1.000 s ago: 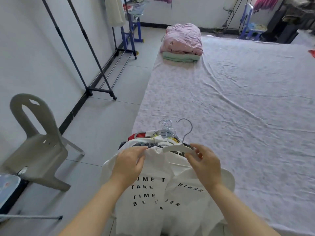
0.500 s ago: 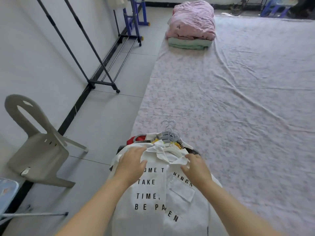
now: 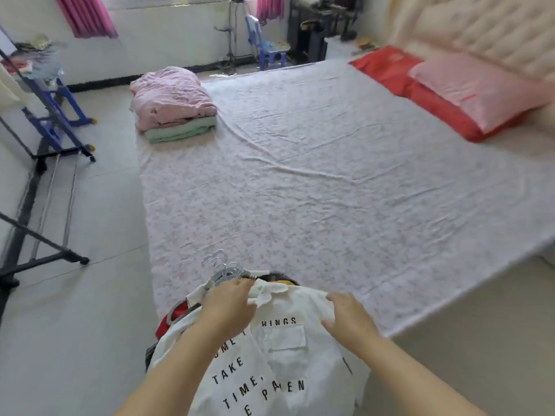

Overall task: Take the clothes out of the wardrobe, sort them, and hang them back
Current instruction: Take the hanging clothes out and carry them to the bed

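Note:
A white shirt (image 3: 279, 349) with black letters lies on top of a pile of clothes at the near corner of the bed. Several metal hanger hooks (image 3: 222, 265) stick out of the pile beyond its collar, and a red garment (image 3: 166, 324) shows at the pile's left edge. My left hand (image 3: 231, 306) rests on the shirt at the collar, fingers laid over the fabric. My right hand (image 3: 348, 319) rests on the shirt's right shoulder with its fingers spread. Neither hand holds a hanger.
The bed's floral sheet (image 3: 315, 190) stretches ahead. Folded pink and green blankets (image 3: 174, 106) sit at its far left corner, red and pink pillows (image 3: 450, 91) at the far right. A black garment rack (image 3: 45, 163) stands on the floor to the left.
My right hand no longer holds the white hanger it held a second ago and has moved out to the shirt's right shoulder. My view has swung to the right.

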Demonstrator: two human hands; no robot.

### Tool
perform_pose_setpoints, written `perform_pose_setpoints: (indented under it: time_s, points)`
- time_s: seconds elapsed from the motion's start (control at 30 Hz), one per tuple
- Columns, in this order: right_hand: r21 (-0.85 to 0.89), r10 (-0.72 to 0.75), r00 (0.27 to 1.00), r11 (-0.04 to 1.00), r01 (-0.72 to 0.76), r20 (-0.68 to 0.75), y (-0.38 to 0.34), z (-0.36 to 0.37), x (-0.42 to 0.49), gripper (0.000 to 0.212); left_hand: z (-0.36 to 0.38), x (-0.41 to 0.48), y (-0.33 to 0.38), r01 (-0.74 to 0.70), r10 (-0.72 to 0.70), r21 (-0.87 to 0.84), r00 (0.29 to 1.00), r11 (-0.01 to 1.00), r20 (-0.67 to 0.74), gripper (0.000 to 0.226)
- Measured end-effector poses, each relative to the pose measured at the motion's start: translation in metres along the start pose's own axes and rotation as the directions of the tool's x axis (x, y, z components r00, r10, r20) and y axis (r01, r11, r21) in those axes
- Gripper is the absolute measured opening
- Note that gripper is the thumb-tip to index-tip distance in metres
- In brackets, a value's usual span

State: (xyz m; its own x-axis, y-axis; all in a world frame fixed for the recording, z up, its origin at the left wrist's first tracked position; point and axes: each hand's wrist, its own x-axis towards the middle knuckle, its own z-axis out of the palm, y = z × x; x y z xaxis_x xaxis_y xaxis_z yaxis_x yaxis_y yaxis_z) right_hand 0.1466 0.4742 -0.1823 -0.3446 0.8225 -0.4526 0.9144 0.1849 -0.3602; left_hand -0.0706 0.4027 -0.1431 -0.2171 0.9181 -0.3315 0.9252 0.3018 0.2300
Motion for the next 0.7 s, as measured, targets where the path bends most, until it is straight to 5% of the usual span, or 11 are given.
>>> perform_pose_setpoints:
  time_s: [0.17, 0.3, 0.5, 0.7]
  points:
    - [0.194, 0.261, 0.944, 0.955, -0.223, -0.203, 0.034, 0.005, -0.099, 0.040, 0.006, -0.013, 0.044, -0.373, 0.350, 0.163, 0.924, 0.913, 0.155, 0.049]
    - [0.309, 0.502, 0.825, 0.852, -0.422, -0.259, 0.069, 0.029, -0.201, 0.054, 0.023, -0.045, 0.107, -0.618, 0.565, 0.177, 0.778, 0.766, 0.275, 0.055]
    - [0.526, 0.831, 0.491, 0.549, -0.650, -0.260, 0.112, 0.081, -0.377, 0.053, 0.064, -0.151, 0.241, -0.903, 0.803, 0.147, 0.427, 0.404, 0.416, 0.052]
    - [0.708, 0.979, 0.123, 0.202, -0.677, -0.162, 0.113, 0.168, -0.571, 0.050, 0.133, -0.337, 0.336, -0.999, 0.865, 0.035, -0.009, -0.030, 0.502, 0.053]
